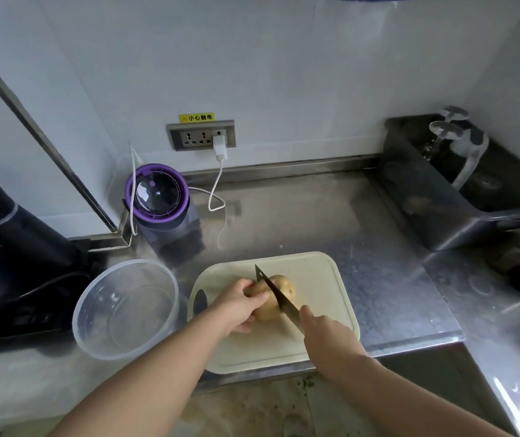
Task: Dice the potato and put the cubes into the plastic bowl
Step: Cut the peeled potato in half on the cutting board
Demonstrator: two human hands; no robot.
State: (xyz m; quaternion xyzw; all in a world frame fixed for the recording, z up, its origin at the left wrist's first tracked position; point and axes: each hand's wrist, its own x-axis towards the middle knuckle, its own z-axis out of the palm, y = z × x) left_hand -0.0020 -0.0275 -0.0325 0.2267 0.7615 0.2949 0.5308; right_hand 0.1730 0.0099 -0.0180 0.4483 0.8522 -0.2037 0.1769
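Cream board [321, 279] at counter's [378, 247] front edge, bowl [94, 298] beside.

Potato [279, 294] on a cream cutting board [324, 279], gripped at its left end by the curled fingers [257, 298] of the left hand [239, 305]. Knife [276, 294], held by the right hand [328, 339], crosses the potato just right of those fingers. Clear plastic bowl [126, 309] stands left of the board on the steel counter [378, 247].

Potato [279, 294] on cutting board [321, 279], knife [276, 293] across the potato, left hand [239, 305] on its left side, right hand [328, 337] on knife handle, plastic bowl [126, 310] just left of board, sink [460, 187] behind right, wall socket [202, 135] behind on the wall.
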